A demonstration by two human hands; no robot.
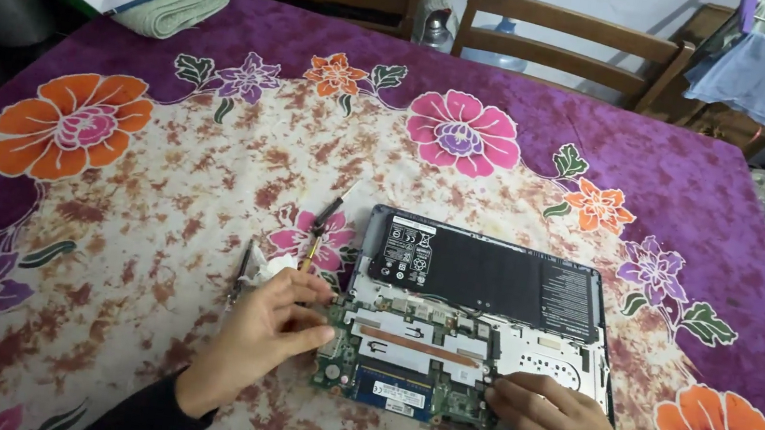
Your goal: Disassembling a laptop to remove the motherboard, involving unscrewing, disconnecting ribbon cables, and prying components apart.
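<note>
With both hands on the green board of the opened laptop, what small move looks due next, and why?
Probably a slight, even lift of the green circuit board to test whether it is free. The left hand pinches its left edge and the right hand grips its right end, while the screwdriver lies aside on the tablecloth. Whether any screws or cables remain cannot be seen.

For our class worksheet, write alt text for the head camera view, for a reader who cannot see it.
Two bare hands, left hand and right hand, rest on the green circuit board of an opened laptop on a floral tablecloth. A screwdriver lies beside it.
</note>
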